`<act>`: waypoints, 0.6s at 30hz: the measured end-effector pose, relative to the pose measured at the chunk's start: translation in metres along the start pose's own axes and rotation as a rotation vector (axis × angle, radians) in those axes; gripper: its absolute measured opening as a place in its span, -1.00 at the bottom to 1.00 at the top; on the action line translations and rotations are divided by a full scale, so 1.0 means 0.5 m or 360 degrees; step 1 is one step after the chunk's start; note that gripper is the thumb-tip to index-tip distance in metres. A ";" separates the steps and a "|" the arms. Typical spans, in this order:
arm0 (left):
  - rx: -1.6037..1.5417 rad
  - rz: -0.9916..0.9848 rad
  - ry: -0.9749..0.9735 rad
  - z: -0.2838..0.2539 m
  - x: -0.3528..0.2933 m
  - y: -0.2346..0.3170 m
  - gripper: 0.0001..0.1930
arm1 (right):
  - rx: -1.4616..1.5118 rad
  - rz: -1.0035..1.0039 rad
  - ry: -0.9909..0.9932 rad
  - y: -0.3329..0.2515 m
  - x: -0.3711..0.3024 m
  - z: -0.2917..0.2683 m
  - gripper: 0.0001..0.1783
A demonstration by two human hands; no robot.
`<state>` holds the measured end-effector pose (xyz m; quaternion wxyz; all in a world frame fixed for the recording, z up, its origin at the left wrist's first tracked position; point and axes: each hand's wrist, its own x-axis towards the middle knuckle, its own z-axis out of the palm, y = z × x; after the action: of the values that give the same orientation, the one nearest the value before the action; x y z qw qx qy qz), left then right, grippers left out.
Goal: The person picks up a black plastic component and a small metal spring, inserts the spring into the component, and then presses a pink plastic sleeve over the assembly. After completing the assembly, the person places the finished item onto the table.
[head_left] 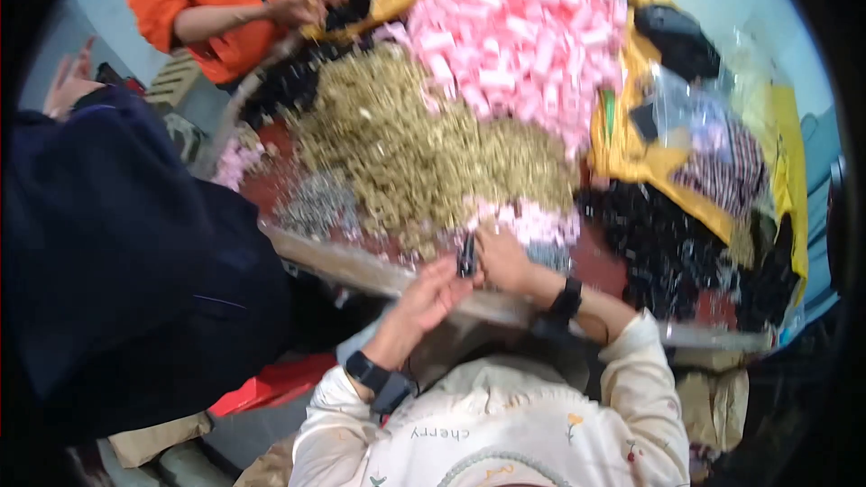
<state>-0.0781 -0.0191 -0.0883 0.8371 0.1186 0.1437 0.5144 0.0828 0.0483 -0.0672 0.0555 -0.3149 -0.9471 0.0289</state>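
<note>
A small, shiny black piece (466,255) stands up between my two hands, just over the table's near edge. The thumb and fingertips of my left hand (431,292) pinch its lower end, with the palm turned partly up. Against its right side, my right hand (503,257) is closed with curled fingers; what they hold, if anything, is hidden. Just beyond my right hand lies a patch of small pale pink pieces (552,224). Small grey metal pieces (548,256) lie to the right of that hand.
A heap of gold-coloured pieces (388,126) fills the table's middle, with larger pink pieces (523,36) behind. Black pieces (667,248) lie at right, grey metal bits (317,204) at left. A person in dark clothing (135,252) stands close left; another in orange (212,0) works across.
</note>
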 end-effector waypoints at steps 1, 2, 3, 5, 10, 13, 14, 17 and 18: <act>-0.0046 0.0002 -0.0008 0.002 -0.001 -0.012 -0.67 | 0.0039 -0.0002 0.0062 0.002 -0.007 0.017 -0.64; -0.0075 0.0031 -0.0029 -0.004 0.000 -0.025 -0.66 | -0.0038 -0.0037 0.0183 0.006 -0.013 0.037 -0.63; -0.0003 0.0035 0.0031 -0.018 -0.002 -0.031 -0.65 | -0.0062 -0.0056 0.0174 0.001 -0.017 0.026 -0.67; 0.0015 0.0063 0.0178 -0.021 0.004 -0.039 -0.73 | 0.0123 0.0055 0.0297 -0.006 -0.033 0.022 -0.70; 0.0049 0.0059 0.0137 -0.025 0.027 -0.044 -0.77 | 0.0521 -0.0141 0.0510 0.019 -0.071 -0.022 -0.87; 0.0097 0.0026 0.0177 -0.005 0.045 -0.050 -0.76 | 0.0878 -0.0082 0.0479 0.042 -0.081 -0.013 -0.90; 0.0100 0.0027 0.0146 -0.006 0.054 -0.052 -0.76 | 0.0894 -0.0004 0.0389 0.050 -0.081 -0.006 -0.87; 0.0104 0.0014 0.0107 -0.015 0.082 -0.056 -0.75 | 0.0926 0.0181 0.0214 0.047 -0.080 -0.034 -0.81; 0.0099 0.0007 0.0107 -0.018 0.090 -0.058 -0.75 | 0.1023 0.0244 0.0244 0.037 -0.087 -0.049 -0.79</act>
<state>-0.0383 0.0090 -0.1122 0.8265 0.1276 0.1874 0.5152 0.1314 0.0377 -0.0482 0.2206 -0.3529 -0.8562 0.3062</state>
